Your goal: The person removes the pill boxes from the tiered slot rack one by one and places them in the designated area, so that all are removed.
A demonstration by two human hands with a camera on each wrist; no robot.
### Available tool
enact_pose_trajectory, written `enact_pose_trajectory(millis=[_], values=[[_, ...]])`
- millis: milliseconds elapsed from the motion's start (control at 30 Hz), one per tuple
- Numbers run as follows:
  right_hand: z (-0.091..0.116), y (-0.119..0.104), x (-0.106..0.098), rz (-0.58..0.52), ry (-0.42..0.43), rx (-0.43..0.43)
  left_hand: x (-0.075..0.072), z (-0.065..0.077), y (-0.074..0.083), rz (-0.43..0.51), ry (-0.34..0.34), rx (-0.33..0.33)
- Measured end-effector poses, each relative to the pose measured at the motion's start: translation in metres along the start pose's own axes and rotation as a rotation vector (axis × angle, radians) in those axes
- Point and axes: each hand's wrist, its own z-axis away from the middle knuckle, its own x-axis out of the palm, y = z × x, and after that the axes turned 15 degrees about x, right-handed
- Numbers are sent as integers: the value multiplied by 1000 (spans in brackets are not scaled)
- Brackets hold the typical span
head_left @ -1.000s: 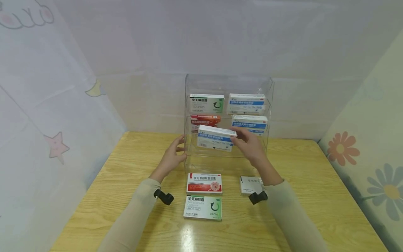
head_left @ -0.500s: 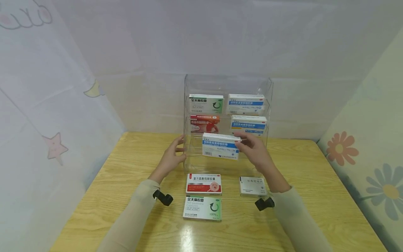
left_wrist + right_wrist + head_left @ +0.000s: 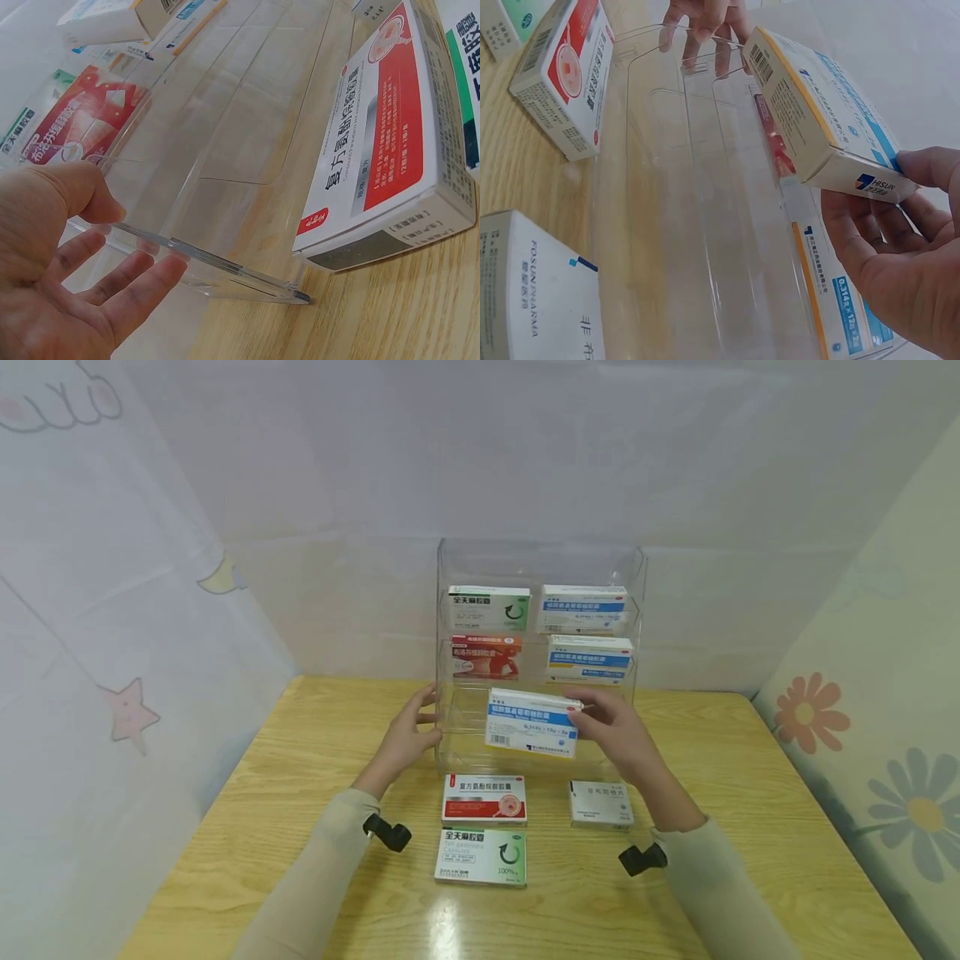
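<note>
My right hand [image 3: 621,733] pinches one end of a white-and-blue medicine box [image 3: 528,723] between thumb and fingers. It holds the box in front of the lower tiers of a clear tiered display rack [image 3: 543,553], label side facing me and slightly tilted. In the right wrist view, the thumb lies on the printed face of the medicine box [image 3: 817,105], the fingers beneath. At the rack's left side, my left hand [image 3: 405,732] grips the edge of the clear side panel, thumb and fingers on either side of it in the left wrist view.
The upper tiers hold a green-and-white box [image 3: 489,608], a red box [image 3: 486,657] and two blue-and-white boxes [image 3: 583,609]. On the wooden table [image 3: 300,827] before the rack lie a red-and-white box [image 3: 484,798], another green-and-white box [image 3: 480,857] and a small white box [image 3: 600,803].
My right hand has drawn the white-and-blue medicine box down, slightly right and away from the red box's tier, uncovering that box. The left hand stays at the rack's side.
</note>
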Motion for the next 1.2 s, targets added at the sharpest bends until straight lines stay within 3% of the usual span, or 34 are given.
enact_pose_trajectory(millis=[1200], values=[[32,55,-34,-30,-69,150,-1,0,3,-5,-1,15]])
